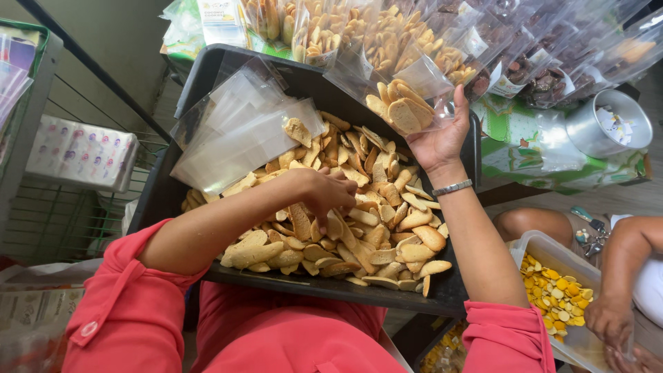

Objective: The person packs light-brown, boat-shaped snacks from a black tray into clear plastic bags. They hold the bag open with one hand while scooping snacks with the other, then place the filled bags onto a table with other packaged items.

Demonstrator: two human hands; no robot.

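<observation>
The left hand (330,193) is digging, fingers curled down, into the heap of oval toasted biscuits (359,228) filling the black tray (166,197) that is lying across the lap; whether it is gripping one I cannot tell. The right hand (438,138) is lifting a clear bag (404,103) partly filled with biscuits, fingers closed around its bottom, over the tray's far edge. Empty clear bags (235,138) are sitting in the tray's far left corner. Filled packets (414,34) are crowding the table beyond, beside a metal tin (608,124). Another person's hand (608,321) is resting at a tub of yellow snacks (556,297).
</observation>
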